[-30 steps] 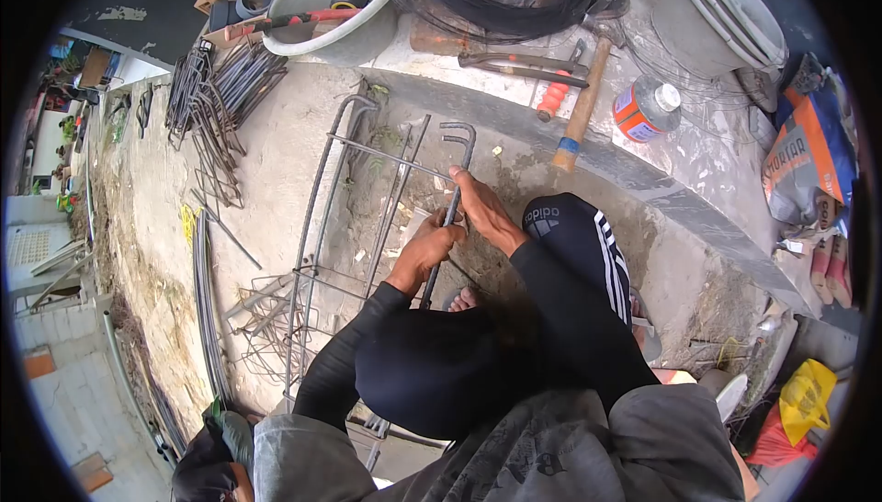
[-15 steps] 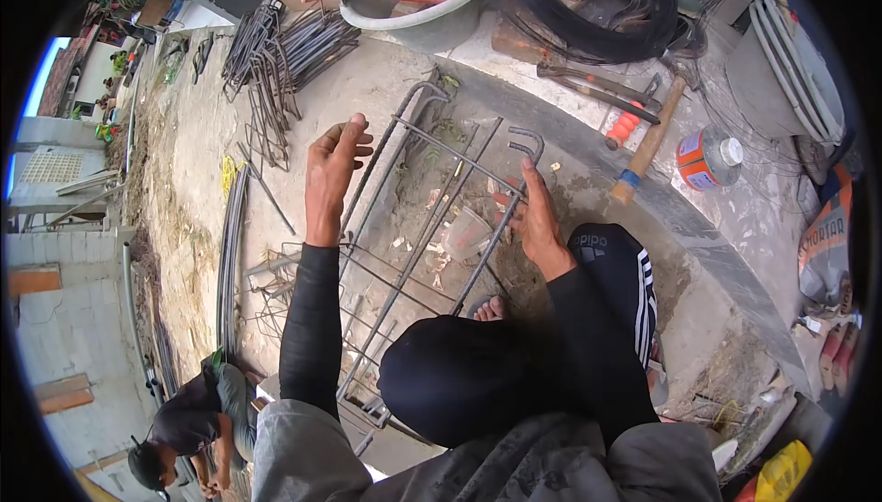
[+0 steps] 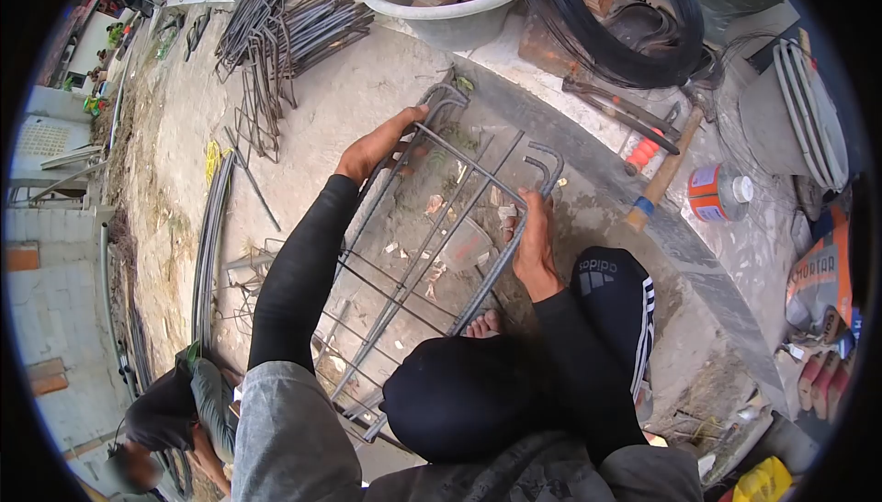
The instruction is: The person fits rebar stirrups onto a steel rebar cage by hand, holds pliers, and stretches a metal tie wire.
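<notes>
A rebar cage of long bars and thin cross ties lies in front of me, its hooked bar ends pointing away. My left hand is wrapped round its far left corner, beneath the hooks, with some fingers hidden behind the bars. At the far right corner, my right hand closes on the thick right bar, just below its hooks. The cage's near end runs down beside my knee.
Bent stirrups and rods are piled at upper left. A grey basin, black wire coil, hammer, pincers and bottle sit along the far ledge. Another person crouches at lower left.
My left hand has left the right bar, lifted open, and come down onto the cage's left corner. My right hand has closed round the right bar again. The view has shifted.
</notes>
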Motion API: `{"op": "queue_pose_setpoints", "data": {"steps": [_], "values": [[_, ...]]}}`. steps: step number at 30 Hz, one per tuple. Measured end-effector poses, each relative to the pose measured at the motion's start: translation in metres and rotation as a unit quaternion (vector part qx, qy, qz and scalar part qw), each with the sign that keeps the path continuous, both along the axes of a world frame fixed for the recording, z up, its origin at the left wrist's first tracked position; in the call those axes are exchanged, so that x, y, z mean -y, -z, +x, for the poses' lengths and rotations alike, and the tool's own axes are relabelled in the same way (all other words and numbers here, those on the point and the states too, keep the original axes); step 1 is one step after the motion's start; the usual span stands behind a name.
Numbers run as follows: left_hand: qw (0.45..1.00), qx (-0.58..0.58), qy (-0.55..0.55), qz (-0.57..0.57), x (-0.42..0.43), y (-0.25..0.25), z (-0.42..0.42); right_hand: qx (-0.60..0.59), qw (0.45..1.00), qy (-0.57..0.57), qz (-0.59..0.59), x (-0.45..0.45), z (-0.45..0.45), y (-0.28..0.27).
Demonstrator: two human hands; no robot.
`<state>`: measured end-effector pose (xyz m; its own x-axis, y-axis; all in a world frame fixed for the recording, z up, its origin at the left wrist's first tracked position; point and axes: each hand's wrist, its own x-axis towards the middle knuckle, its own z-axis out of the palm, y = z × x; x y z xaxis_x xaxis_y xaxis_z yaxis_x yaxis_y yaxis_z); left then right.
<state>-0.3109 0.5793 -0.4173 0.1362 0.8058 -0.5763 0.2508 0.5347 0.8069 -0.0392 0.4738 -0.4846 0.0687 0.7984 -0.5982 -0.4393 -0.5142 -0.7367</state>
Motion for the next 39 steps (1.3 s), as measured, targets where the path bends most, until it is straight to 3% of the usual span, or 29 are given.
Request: {"op": "queue_pose_setpoints", "data": {"steps": [5, 14, 17, 19, 21, 23, 25, 27, 30, 33, 39], "values": [[1.000, 0.016, -0.010, -0.006, 0.008, -0.008, 0.005, -0.006, 0.999, 0.035, -0.002, -0.001, -0.001, -0.006], [0.999, 0.012, -0.029, 0.017, 0.009, 0.013, -0.004, 0.030, 0.999, -0.015, -0.003, 0.001, 0.009, 0.005], [0.999, 0.030, -0.034, 0.011, 0.009, 0.015, -0.003, 0.288, 0.952, -0.005, 0.107, -0.003, 0.019, -0.027], [0.999, 0.034, -0.034, 0.004, 0.009, 0.011, -0.001, 0.471, 0.846, 0.021, 0.250, -0.008, 0.025, -0.070], [0.998, 0.036, -0.041, -0.009, 0.010, 0.004, 0.001, 0.476, 0.773, -0.037, 0.419, -0.038, 0.017, -0.119], [0.997, 0.051, -0.053, -0.021, 0.011, -0.008, 0.005, 0.361, 0.847, -0.107, 0.376, -0.094, -0.016, -0.136], [0.993, 0.081, -0.076, -0.029, 0.014, -0.021, 0.009, 0.394, 0.831, -0.288, 0.267, -0.159, -0.046, -0.138], [0.996, 0.065, -0.054, -0.035, 0.011, -0.018, 0.006, 0.538, 0.676, -0.463, 0.200, -0.207, -0.089, -0.114], [0.996, 0.076, -0.021, -0.044, 0.008, -0.007, 0.003, 0.564, 0.564, -0.569, 0.202, -0.234, -0.122, -0.079], [0.995, 0.089, -0.026, -0.049, 0.008, 0.006, -0.004, 0.470, 0.597, -0.641, 0.108, -0.236, -0.135, -0.082], [0.989, 0.129, -0.062, -0.024, 0.012, 0.019, 0.004, 0.485, 0.612, -0.599, 0.177, -0.228, -0.116, -0.074]]}}
